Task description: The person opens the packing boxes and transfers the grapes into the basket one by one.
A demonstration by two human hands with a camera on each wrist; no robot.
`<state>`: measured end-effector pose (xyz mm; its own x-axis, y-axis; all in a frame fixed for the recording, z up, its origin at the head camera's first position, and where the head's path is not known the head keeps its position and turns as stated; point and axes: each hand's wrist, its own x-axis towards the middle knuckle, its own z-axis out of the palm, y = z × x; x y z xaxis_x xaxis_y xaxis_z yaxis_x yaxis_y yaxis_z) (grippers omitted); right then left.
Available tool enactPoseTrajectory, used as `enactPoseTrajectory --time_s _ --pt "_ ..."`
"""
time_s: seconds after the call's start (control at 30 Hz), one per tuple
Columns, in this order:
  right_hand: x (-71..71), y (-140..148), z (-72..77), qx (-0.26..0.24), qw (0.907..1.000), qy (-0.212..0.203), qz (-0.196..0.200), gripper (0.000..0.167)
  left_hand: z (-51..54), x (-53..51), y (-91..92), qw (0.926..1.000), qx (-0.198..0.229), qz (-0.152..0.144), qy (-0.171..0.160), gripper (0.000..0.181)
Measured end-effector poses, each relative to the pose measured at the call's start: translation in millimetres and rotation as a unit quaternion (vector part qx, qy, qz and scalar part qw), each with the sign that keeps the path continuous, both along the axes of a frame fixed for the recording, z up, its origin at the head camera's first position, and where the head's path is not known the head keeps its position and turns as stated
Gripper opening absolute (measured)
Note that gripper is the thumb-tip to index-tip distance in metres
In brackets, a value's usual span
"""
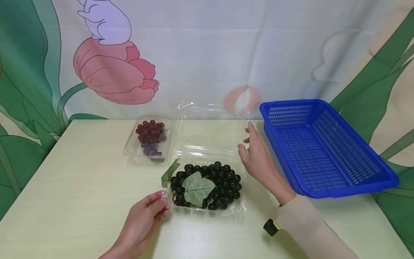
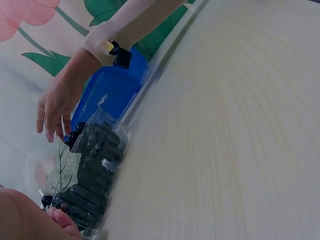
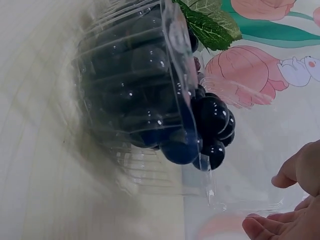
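Dark grapes (image 1: 223, 183) with a pale green leaf (image 1: 198, 189) fill a clear plastic box (image 1: 239, 208), whose clear lid (image 1: 210, 149) stands raised behind it. My left hand (image 1: 142, 219) pinches the box's left edge near its front corner. Beside the lid's right edge is my right hand (image 1: 260, 162), fingers spread and slightly bent; whether it touches the lid is unclear. In the right wrist view the grapes (image 3: 212, 117) rise above the box rim, and the right hand (image 3: 290, 210) lies near the lid. The left wrist view shows the left hand (image 2: 30, 220) at the box's near end.
A closed clear box (image 1: 132, 144) of red and purple grapes (image 1: 150, 135) stands at the back left. On the right is a blue basket (image 1: 291, 172) with nothing in it. A patterned cloth (image 1: 200, 57) hangs behind the table (image 1: 81, 187).
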<state>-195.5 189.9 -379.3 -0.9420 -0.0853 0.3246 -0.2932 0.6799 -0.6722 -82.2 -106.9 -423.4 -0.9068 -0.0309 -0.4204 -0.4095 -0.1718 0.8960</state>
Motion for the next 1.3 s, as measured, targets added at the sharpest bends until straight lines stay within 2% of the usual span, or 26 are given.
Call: enactPoseTrajectory --time_s 0.27,0.67,0.93,1.3 --pt "-4.5 4 -6.6 0.007 0.9990 -0.043 0.010 0.063 -0.4 0.6 0.3 1.0000 0.003 0.003 0.001 0.042" --pt "-7.8 6 -14.3 0.023 0.9987 -0.040 0.020 0.055 -0.2 1.2 0.3 1.0000 0.001 0.002 0.005 0.042" --pt "-8.3 6 -22.7 0.019 0.9964 -0.080 0.024 0.051 0.1 1.9 0.3 1.0000 0.002 0.001 0.005 0.043" --pt "-9.2 7 -31.4 0.029 0.9926 -0.110 0.043 0.046 -0.3 2.1 -0.1 1.0000 0.005 0.002 0.000 0.043"
